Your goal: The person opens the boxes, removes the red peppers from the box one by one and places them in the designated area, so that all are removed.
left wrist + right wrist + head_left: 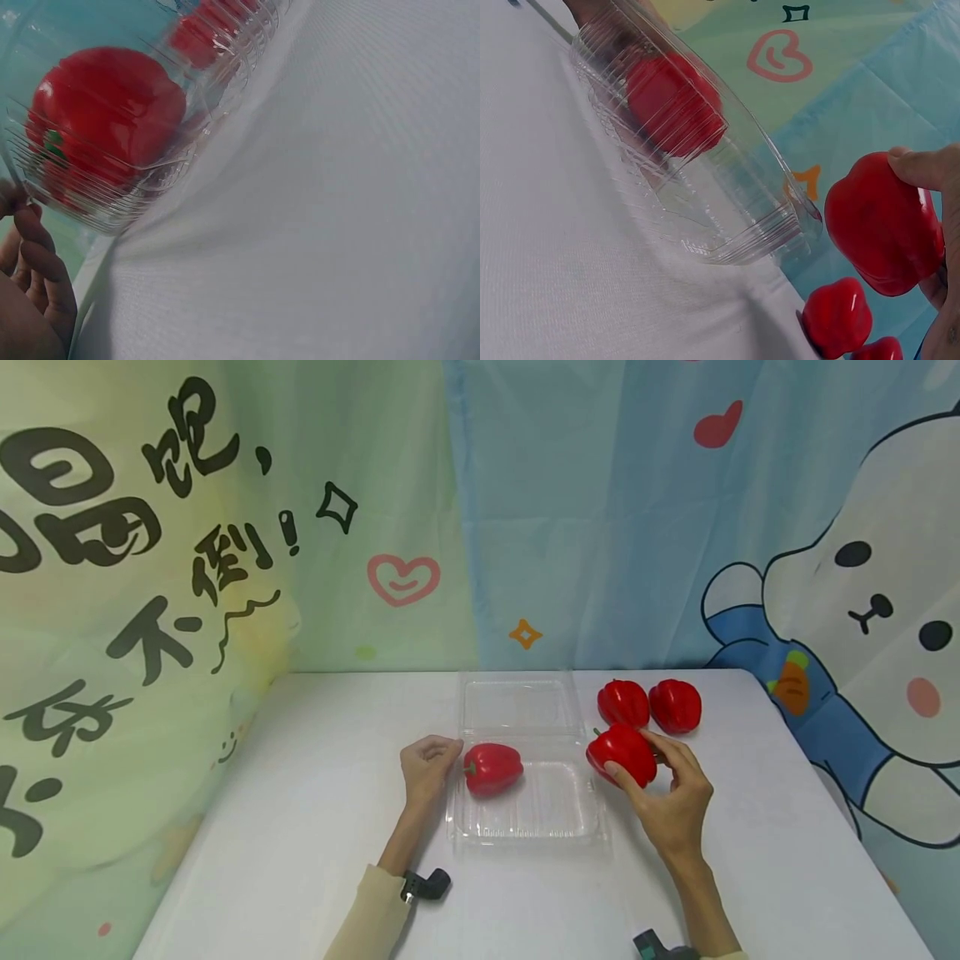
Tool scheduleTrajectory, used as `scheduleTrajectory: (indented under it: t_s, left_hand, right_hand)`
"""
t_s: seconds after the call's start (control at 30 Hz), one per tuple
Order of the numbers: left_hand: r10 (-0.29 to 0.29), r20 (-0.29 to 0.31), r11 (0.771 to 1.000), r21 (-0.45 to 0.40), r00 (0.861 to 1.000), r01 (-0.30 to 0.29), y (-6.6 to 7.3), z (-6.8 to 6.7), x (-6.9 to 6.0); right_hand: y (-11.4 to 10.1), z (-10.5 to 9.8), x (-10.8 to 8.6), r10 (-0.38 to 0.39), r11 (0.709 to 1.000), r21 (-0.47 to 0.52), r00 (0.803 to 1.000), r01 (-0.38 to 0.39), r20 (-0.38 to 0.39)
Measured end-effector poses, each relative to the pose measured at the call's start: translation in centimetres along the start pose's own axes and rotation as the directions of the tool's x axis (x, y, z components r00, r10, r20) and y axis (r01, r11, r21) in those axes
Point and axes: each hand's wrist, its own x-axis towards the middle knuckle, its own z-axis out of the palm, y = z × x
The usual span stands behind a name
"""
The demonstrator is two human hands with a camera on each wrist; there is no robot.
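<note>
An open clear plastic box [540,810] lies on the white table, its lid [517,703] folded back behind it. In the left part of its base sits a red bell pepper [492,769] on its side, green stem toward the left. My left hand [427,768] pinches the box's left rim between thumb and fingers, as the left wrist view also shows. My right hand [675,793] grips a second bell pepper [624,753] above the right edge of the box, thumb in front and fingers behind. The right wrist view shows this held pepper [885,223] apart from the box wall.
Two more red bell peppers, one on the left [623,702] and one on the right [675,706], sit side by side at the back right of the table [315,860]. A printed curtain [360,460] hangs directly behind the table's back edge.
</note>
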Motion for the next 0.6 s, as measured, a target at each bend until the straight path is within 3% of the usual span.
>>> scheduleTrajectory:
  t_s: [0.27, 0.6]
  left_hand:
    - [0.014, 0.0, 1.0, 0.002, 1.0, -0.014, -0.05, 0.04, 0.09]
    - [-0.016, -0.003, 1.0, 0.01, 1.0, 0.016, -0.19, 0.09, 0.29]
  right_hand:
    - [0.15, -0.02, 0.03, 0.015, 1.0, -0.013, 1.0, -0.016, -0.005]
    - [0.27, -0.1, -0.07, 0.037, 0.999, -0.024, 0.999, -0.037, -0.019]
